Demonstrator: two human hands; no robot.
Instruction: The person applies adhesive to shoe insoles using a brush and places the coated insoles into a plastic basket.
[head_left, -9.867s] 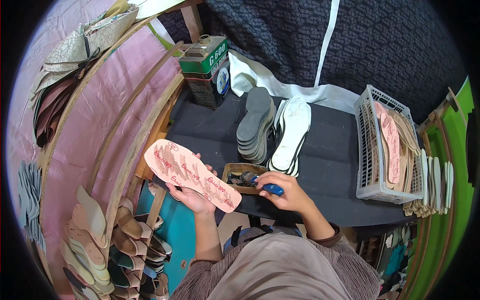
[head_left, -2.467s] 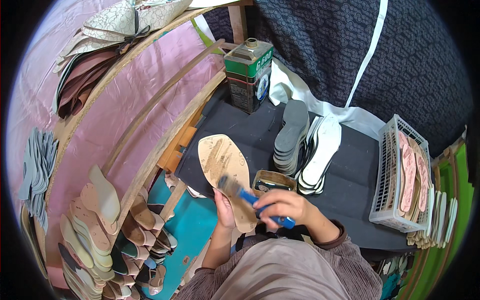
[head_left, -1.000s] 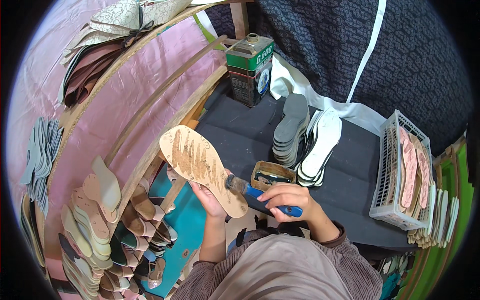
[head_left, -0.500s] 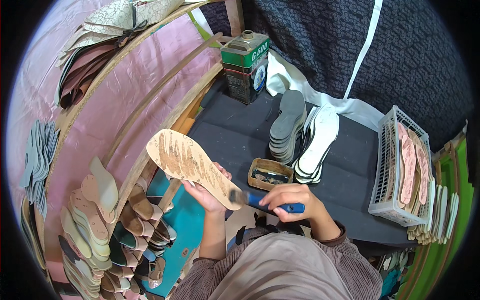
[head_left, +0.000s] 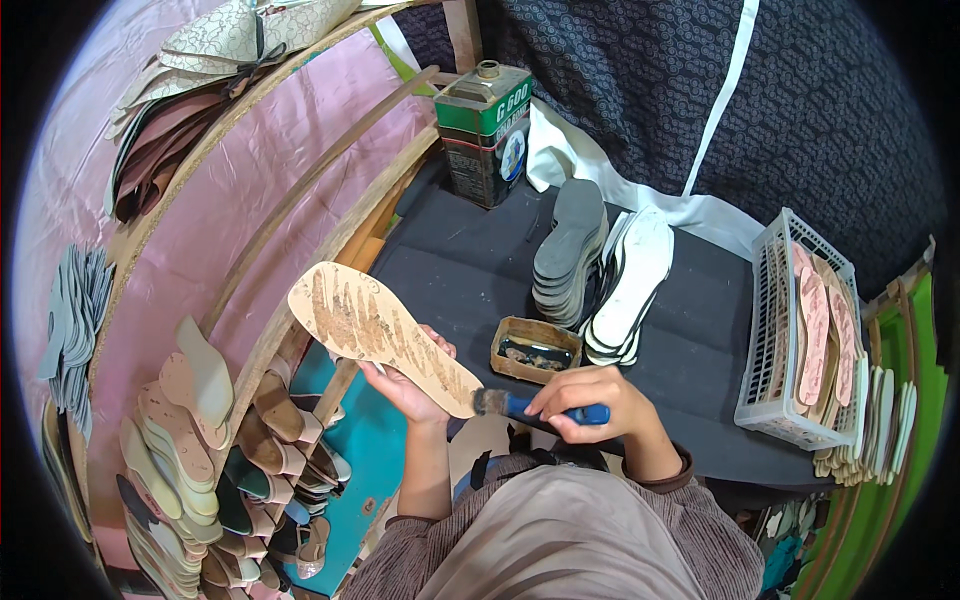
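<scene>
In my left hand (head_left: 408, 392) is a tan shoe insole (head_left: 385, 325), held by its edges with the fingers around its far side. Brownish zigzag streaks cover much of its upper face. My right hand (head_left: 592, 405) grips the blue handle of a brush (head_left: 540, 410). The bristles meet the narrow heel end of the insole, at its right edge. Just beyond the right hand stands a small brown tray (head_left: 508, 363) with dark, glossy stuff inside.
On the dark table (head_left: 690, 370) lie a stack of grey insoles (head_left: 572, 230) and a stack of white ones (head_left: 632, 275). A green-and-black metal can (head_left: 483, 135) stands behind. To the right, a white plastic basket (head_left: 757, 375) holds pinkish soles. Shoes (head_left: 275, 405) and soles fill the left rack.
The brush has shifted slightly right, from over the heel end to its edge. The insole has moved a little left and down in the picture. Both grips stay the same.
</scene>
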